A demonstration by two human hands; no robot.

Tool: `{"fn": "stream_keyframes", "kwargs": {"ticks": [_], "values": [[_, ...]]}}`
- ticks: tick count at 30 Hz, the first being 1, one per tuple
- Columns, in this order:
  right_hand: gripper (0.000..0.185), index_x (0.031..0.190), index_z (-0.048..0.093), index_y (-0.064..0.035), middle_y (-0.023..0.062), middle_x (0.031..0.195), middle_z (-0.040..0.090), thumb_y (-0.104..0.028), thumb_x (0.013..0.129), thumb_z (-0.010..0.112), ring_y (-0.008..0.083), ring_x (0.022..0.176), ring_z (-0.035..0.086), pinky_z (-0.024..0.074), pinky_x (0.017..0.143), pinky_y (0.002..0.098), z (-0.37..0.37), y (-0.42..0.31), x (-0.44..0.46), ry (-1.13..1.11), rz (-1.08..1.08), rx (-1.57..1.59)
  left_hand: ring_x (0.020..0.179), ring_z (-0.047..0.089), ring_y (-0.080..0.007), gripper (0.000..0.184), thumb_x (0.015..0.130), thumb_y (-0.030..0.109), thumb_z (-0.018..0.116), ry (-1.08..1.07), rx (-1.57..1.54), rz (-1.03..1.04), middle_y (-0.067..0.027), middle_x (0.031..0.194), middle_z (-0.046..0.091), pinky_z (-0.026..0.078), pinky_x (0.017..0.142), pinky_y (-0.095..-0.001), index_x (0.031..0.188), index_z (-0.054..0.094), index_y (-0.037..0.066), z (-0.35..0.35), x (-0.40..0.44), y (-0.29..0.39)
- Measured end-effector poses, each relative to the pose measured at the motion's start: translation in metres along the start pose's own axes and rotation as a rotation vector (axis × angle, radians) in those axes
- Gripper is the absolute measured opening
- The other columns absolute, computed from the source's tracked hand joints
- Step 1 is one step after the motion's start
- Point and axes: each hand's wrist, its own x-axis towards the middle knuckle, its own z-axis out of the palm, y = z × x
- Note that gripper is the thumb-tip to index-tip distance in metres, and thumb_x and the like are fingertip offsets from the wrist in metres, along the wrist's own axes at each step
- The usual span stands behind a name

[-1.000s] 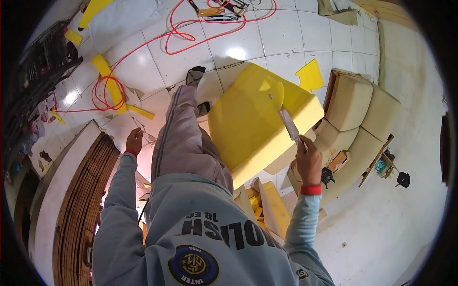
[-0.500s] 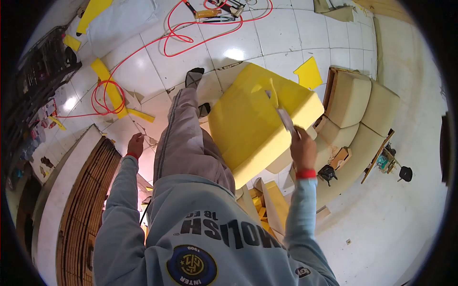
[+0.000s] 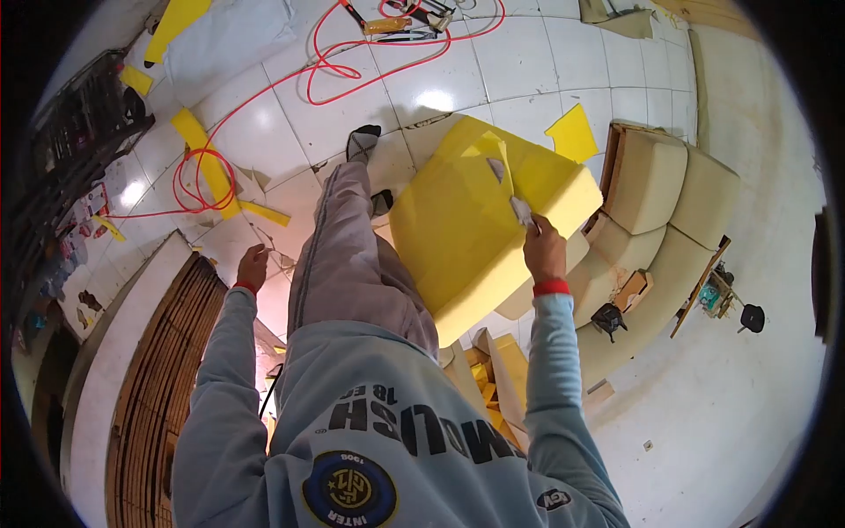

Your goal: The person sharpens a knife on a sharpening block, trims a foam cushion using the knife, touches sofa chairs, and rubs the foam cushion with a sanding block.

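Observation:
A large yellow foam block (image 3: 458,220) stands on the floor in front of me, on the right of my leg. My right hand (image 3: 546,251) is closed on the end of a pale grey strip (image 3: 521,210), which looks like fabric, above the block's near right edge. Beyond the strip, a thin yellow flap (image 3: 486,151) lifts from the block's top, with a grey patch beside it. My left hand (image 3: 253,266) hangs low at my left side, clear of the block. Its fingers are loosely curled together, and I see nothing in them.
A red hose (image 3: 321,62) lies looped across the white tiles near several hand tools (image 3: 396,26). Yellow foam offcuts (image 3: 207,167) are scattered around. A cream sofa (image 3: 647,180) stands at the right, a slatted wooden frame (image 3: 154,370) at the left. Foam scraps (image 3: 497,387) lie below the block.
My right hand has moved slightly left and up with the strip, now nearer the block's top. The yellow flap stands wider. My left hand has barely moved.

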Motion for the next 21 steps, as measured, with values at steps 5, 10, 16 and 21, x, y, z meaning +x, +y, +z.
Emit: {"fn": "stream_keyframes", "kwargs": {"ticks": [5,10,16,21], "values": [[0.020,0.105,0.067,-0.0025,0.0265,0.087,0.066,-0.013,0.090,0.058,0.0430,0.081,0.066,0.0534,0.069,0.0483,-0.043,-0.015,-0.053,0.013,-0.015,0.107,0.083,0.066,-0.0189,0.037,0.096,0.025,0.058,0.032,-0.119,-0.004,-0.0139,0.103,0.067,0.054,0.073,-0.0312,0.126,0.058,0.002,-0.013,-0.022,0.008],[0.020,0.105,0.067,-0.0034,0.0253,0.087,0.067,-0.013,0.091,0.057,0.0427,0.081,0.066,0.0539,0.069,0.0484,-0.036,-0.021,-0.047,0.020,-0.044,0.029,0.096,0.065,-0.0219,0.038,0.096,0.024,0.058,0.049,0.030,-0.081,-0.0154,0.108,0.067,0.052,0.086,-0.0335,0.126,0.058,0.002,-0.011,-0.040,-0.044],[0.025,0.107,0.067,-0.0035,0.0255,0.091,0.067,-0.018,0.090,0.057,0.0434,0.085,0.065,0.0534,0.074,0.0500,0.019,-0.002,-0.017,0.041,-0.047,0.022,0.101,0.064,-0.0226,0.042,0.097,0.028,0.056,0.012,-0.058,0.050,-0.0147,0.116,0.064,0.055,0.082,-0.0333,0.129,0.055,0.001,-0.013,-0.064,0.002],[0.021,0.106,0.067,-0.0034,0.0247,0.090,0.067,-0.013,0.091,0.055,0.0411,0.085,0.066,0.0531,0.073,0.0499,-0.039,-0.028,-0.086,0.005,-0.020,0.046,0.093,0.065,-0.0223,0.040,0.097,0.028,0.056,0.072,-0.053,0.020,-0.0157,0.110,0.067,0.053,0.082,-0.0337,0.128,0.056,0.001,-0.014,-0.055,-0.054]]}}
